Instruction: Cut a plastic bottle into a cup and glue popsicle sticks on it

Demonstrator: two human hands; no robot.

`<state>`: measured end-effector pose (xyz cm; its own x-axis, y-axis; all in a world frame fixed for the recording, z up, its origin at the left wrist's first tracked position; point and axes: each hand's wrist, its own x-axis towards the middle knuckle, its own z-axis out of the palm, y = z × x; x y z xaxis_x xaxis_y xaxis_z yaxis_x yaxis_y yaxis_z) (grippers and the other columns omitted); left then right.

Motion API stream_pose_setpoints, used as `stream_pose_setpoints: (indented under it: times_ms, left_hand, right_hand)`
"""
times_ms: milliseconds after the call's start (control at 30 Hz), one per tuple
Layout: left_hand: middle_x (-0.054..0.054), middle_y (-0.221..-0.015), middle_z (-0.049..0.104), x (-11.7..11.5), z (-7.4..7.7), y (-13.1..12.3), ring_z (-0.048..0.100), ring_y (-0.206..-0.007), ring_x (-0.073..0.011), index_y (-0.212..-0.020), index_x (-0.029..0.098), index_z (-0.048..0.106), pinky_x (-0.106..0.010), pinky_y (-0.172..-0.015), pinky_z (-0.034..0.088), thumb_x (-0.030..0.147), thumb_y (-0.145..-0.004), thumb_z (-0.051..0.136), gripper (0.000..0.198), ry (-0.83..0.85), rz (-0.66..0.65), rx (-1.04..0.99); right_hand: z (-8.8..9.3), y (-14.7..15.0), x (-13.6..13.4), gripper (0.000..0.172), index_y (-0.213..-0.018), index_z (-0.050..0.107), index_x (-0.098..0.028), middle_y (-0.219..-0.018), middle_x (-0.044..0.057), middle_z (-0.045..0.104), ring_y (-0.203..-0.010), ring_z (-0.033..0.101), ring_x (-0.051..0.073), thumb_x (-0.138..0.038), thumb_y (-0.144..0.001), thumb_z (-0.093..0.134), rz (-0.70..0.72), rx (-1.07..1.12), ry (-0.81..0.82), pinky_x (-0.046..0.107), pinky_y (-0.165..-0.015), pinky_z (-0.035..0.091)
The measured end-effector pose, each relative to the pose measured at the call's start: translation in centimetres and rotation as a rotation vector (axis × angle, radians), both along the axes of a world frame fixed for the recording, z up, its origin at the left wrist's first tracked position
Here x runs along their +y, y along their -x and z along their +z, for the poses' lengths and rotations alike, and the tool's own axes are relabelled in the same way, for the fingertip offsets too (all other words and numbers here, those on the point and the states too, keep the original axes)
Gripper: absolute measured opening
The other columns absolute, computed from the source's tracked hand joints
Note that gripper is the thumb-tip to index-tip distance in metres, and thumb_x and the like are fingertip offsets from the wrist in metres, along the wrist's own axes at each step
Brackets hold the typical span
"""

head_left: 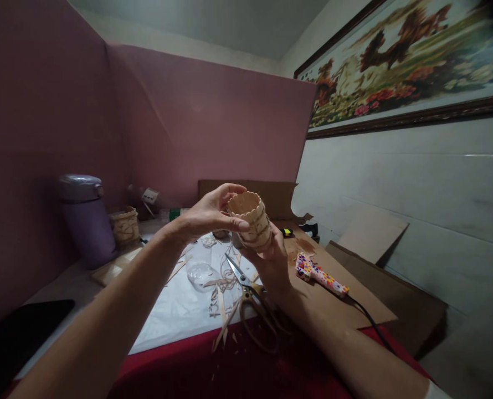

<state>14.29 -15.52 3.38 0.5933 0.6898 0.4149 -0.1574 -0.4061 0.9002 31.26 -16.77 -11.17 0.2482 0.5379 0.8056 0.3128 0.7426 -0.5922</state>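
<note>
Between my two hands, raised over the table, is a small round wooden pot (pixel 255 224) with a scalloped rim and twig-like strips around its side. It tilts so that its open top faces partly toward me. My left hand (pixel 217 210) grips the rim from the left, thumb along the near side. Beneath and to the right, my right hand (pixel 273 260) supports the base, its fingers partly hidden behind the pot. Large scissors (pixel 250 293) with their blades slightly apart lie just below my hands, among thin wooden strips (pixel 221 310) and scraps.
A patterned hot glue gun (pixel 319 275) with a black cord rests on a cardboard sheet (pixel 354 310) at right. On the left stand a purple bottle (pixel 86 221) and another wooden pot (pixel 124 226). Clear plastic (pixel 200 274) lies on the white sheet (pixel 159 327).
</note>
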Motion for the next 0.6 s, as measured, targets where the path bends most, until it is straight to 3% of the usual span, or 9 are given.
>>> stream_pose_setpoints:
  times_ms: [267,600]
  left_hand:
    - [-0.005,-0.096,0.064,-0.5,0.1,-0.5,0.059,-0.088,-0.0187,-0.112,0.016,0.054,-0.033,-0.076,0.048,0.021,-0.049,0.09,0.072,-0.047,0.052,0.031]
    - [-0.005,-0.098,0.065,-0.4,0.2,-0.2,0.06,-0.09,-0.0193,-0.107,0.016,0.059,-0.036,-0.082,0.047,0.018,-0.05,0.088,0.064,-0.012,0.085,0.001]
  right_hand:
    - [0.3,0.1,-0.5,0.082,-0.141,0.043,-0.022,-0.138,0.017,0.053,-0.125,0.055,0.034,-0.047,-0.072,0.081,-0.079,-0.007,0.029,0.055,-0.106,0.046]
    - [1.0,0.2,-0.8,0.096,-0.146,0.035,-0.019,-0.145,0.02,0.048,-0.133,0.049,0.036,-0.053,-0.069,0.081,0.102,0.078,0.115,0.056,-0.11,0.041]
